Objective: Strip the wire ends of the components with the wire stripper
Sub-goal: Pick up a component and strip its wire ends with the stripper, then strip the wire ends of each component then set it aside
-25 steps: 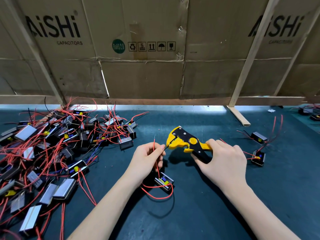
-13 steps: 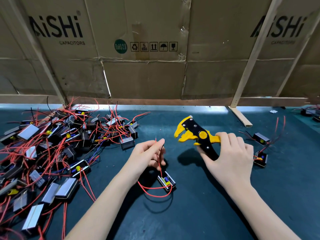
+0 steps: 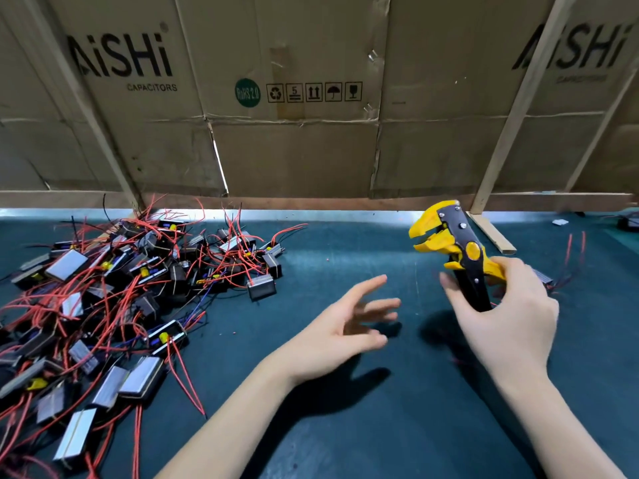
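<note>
My right hand (image 3: 508,326) grips the black handles of a yellow and black wire stripper (image 3: 453,247), held up with its jaws apart and pointing left. My left hand (image 3: 349,326) hovers over the dark green mat (image 3: 345,426) with spread fingers and holds nothing. A big pile of small black components with red wires (image 3: 114,299) covers the left of the mat. Behind my right hand, red wires (image 3: 570,254) of another component stick up, blurred. The component I held a moment ago is out of sight.
Cardboard sheets printed AiSHi (image 3: 294,98) on a wooden frame (image 3: 511,108) wall off the back of the mat. A wooden foot (image 3: 491,233) lies at the back right. More components sit at the far right edge (image 3: 627,223).
My left hand has let go of the component's wire and opened, and that component is gone from the middle of the mat. My right hand has lifted the stripper up and to the right.
</note>
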`<state>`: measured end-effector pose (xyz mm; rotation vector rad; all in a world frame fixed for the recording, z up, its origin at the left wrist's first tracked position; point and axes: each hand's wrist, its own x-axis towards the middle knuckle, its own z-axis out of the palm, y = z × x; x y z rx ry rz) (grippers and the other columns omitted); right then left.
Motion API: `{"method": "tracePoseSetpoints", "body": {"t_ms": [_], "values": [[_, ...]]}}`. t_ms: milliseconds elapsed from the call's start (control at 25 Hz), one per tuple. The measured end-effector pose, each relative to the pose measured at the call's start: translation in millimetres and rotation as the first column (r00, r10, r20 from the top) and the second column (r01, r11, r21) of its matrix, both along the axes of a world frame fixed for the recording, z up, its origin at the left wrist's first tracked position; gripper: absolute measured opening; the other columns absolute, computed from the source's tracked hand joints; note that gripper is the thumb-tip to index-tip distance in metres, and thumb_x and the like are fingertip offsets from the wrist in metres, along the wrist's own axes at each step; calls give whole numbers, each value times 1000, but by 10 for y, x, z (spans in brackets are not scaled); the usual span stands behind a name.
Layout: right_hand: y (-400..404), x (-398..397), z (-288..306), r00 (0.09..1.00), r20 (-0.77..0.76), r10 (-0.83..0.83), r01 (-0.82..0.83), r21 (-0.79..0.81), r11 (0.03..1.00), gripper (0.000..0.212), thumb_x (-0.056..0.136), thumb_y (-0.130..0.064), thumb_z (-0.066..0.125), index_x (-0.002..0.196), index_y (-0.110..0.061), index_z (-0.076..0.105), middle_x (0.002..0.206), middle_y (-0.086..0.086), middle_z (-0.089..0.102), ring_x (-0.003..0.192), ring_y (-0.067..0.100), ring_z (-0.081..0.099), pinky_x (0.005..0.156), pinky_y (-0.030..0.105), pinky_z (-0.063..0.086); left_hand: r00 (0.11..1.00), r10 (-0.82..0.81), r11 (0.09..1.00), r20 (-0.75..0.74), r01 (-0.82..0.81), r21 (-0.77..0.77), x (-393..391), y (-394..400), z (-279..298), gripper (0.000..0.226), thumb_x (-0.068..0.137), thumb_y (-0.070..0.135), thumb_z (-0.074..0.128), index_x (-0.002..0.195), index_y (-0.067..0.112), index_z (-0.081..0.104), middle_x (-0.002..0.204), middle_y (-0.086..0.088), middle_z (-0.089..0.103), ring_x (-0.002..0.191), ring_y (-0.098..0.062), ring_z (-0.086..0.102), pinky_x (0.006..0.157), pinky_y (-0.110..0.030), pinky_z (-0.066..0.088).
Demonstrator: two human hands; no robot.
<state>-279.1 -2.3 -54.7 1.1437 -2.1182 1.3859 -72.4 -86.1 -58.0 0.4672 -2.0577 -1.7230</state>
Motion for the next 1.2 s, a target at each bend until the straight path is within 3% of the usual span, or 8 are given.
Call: {"method": "tracePoseSetpoints", "body": {"t_ms": [80,160,240,320,440,800,1000,1200], "values": [[29,6,32,994,83,77,-72,-68,995,48,77,-62,70,97,-19,59,86,-2,64,83,25,60,83,51,48,963,262,946,-62,-269,-178,96,-114,21,52,91,-8,58,135,18,48,127,-1,64,113,-13,62,93,-26,48],[52,44,59,966,131,221,-206,-117,971,37,76,-57,72,93,-27,58,82,-9,64,77,15,60,81,35,49,787,602,653,-132,-581,-486,264,-290,-6,42,85,-6,63,122,15,60,113,0,67,101,-19,61,87,-30,46],[70,108,77,899,131,419,-408,-100,907,26,79,-49,75,89,-34,57,80,-14,64,74,7,58,73,14,42,587,807,306,-70,-515,-801,438,-450,-41,39,84,4,65,121,12,61,114,-4,63,105,-27,54,90,-37,43],[75,163,62,793,132,595,-598,-17,801,23,77,-44,74,90,-32,60,81,-13,64,72,5,57,69,9,39,385,916,230,117,-261,-938,504,-537,-65,41,88,17,59,129,15,54,124,-4,57,116,-29,46,93,-37,38],[55,215,-13,701,204,683,-711,128,692,28,77,-48,74,90,-26,63,72,-10,61,63,8,51,63,16,40,360,920,233,153,-191,-953,499,-533,-104,36,90,16,54,125,17,57,123,-1,57,116,-26,46,91,-35,37],[-81,10,-168,803,319,504,-573,178,800,26,74,-47,79,85,-30,62,72,-14,63,66,2,54,64,12,39,924,382,627,-8,-265,-732,342,-256,40,27,67,-11,71,86,9,72,84,2,65,75,-4,55,75,-21,47],[-111,-262,-203,976,166,141,-195,381,904,37,70,-55,78,86,-28,58,84,-12,64,87,18,61,78,33,45,951,278,824,133,-165,-541,497,-289,174,43,63,-4,44,81,14,79,79,3,75,76,-10,71,76,-25,56],[-99,-164,-204,951,167,259,-293,234,927,33,68,-54,76,83,-32,58,79,-15,64,79,2,58,68,19,40,837,498,849,225,-418,-324,604,-408,204,47,73,-13,45,58,21,74,67,-8,74,64,-18,74,55,-23,50]]}}
